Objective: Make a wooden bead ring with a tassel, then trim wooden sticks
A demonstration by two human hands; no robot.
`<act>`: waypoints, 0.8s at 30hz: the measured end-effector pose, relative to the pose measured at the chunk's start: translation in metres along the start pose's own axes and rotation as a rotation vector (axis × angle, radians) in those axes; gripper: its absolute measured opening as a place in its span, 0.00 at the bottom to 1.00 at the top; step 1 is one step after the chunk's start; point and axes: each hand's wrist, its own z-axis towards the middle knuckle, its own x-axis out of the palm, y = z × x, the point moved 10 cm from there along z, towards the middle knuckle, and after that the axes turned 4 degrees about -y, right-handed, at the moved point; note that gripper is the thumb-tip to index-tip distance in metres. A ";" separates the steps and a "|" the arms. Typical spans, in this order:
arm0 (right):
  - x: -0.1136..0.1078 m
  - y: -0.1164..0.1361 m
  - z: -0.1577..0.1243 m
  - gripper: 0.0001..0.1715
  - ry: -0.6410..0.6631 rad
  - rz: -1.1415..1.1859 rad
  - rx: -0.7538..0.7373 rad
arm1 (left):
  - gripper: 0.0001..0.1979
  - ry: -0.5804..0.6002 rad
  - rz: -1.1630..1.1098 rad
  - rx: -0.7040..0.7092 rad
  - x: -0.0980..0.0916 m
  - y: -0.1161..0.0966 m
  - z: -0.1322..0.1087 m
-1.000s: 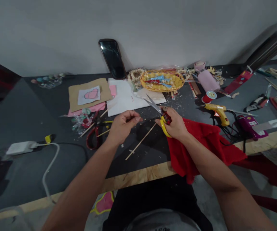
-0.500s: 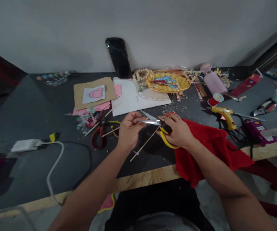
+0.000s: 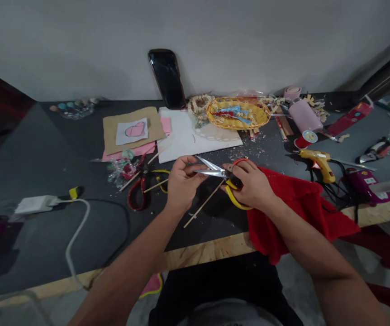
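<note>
My right hand (image 3: 251, 183) is wrapped round the red and yellow handles of a pair of scissors (image 3: 215, 171), whose blades stand apart and point left. At the blade tips, the fingers of my left hand (image 3: 184, 183) are pinched together; what they hold is too small to make out. A thin wooden stick (image 3: 203, 204) lies between my hands on the dark table. Left of my left hand are a red-handled tool (image 3: 136, 194), another stick (image 3: 156, 185) and a crinkled clear wrapper (image 3: 122, 173). Red cloth (image 3: 286, 203) lies under my right wrist.
Behind my hands are a white board (image 3: 181, 140), a yellow basket (image 3: 238, 114) and a phone (image 3: 168, 79) against the wall. A glue gun (image 3: 319, 164) and red thread spool (image 3: 305, 139) lie right. A white charger (image 3: 35, 204) with its cable is left.
The view has shifted slightly. Both hands and the scissors keep nearly the same pose, with the blades still apart.
</note>
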 end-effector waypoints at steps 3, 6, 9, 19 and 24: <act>0.000 0.000 0.000 0.30 0.000 -0.005 0.009 | 0.23 -0.009 0.017 0.012 -0.001 -0.001 0.000; 0.001 0.001 0.000 0.30 0.002 -0.007 -0.002 | 0.24 -0.015 0.042 0.017 -0.001 -0.001 0.000; 0.002 0.001 0.000 0.29 0.005 -0.011 -0.005 | 0.26 -0.015 0.070 0.023 -0.001 -0.001 -0.001; 0.003 0.001 -0.002 0.25 0.005 -0.021 0.001 | 0.33 -0.048 0.151 0.120 -0.007 -0.006 -0.001; -0.003 -0.009 -0.001 0.23 -0.035 0.031 0.088 | 0.33 -0.020 0.133 0.132 -0.005 -0.007 -0.002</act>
